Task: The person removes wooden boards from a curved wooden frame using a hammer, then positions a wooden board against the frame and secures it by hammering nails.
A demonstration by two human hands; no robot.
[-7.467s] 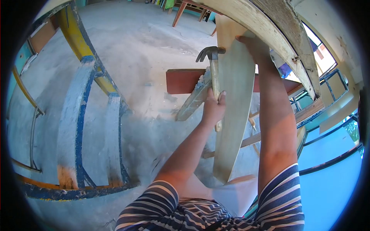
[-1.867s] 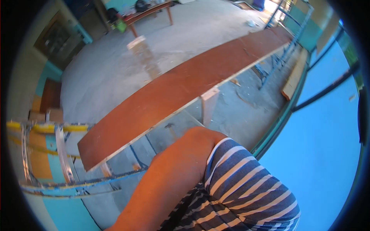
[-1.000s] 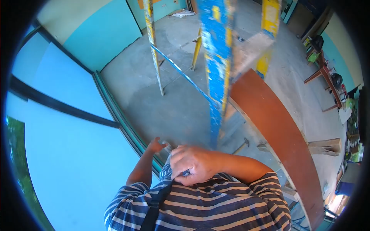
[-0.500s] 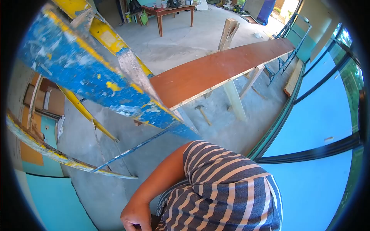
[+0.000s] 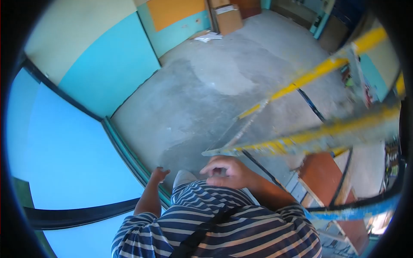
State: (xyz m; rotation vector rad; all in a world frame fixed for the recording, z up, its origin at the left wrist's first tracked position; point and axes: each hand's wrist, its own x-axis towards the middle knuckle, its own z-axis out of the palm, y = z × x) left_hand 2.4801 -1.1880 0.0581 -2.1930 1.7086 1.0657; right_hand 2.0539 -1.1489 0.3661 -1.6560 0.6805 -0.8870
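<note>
Low in the head view, my left hand (image 5: 160, 174) hangs beside the window sill, its small visible fingers apart and nothing plainly in them. My right hand (image 5: 226, 173) is in front of my striped shirt, with loosely curled fingers, a gap to the thumb and nothing seen between them. Just beyond it and to its right, a yellow, paint-marked ladder (image 5: 275, 145) slants across the view, partly blurred. Behind the ladder's rails lies a reddish-brown board (image 5: 322, 174), partly hidden. A black strap (image 5: 200, 236) crosses my shirt.
Blue window panels (image 5: 81, 150) with dark frames and a green sill (image 5: 129, 157) run along the left. Cardboard (image 5: 229, 21) leans at the far wall, near white scraps (image 5: 208, 37) on the grey floor (image 5: 185, 99). A blue rail (image 5: 357, 211) curves at the lower right.
The view has swung left, away from the long board and hammer. The ladder now stands at the right instead of the left. Both my hands are in view, the right one raised before my shirt.
</note>
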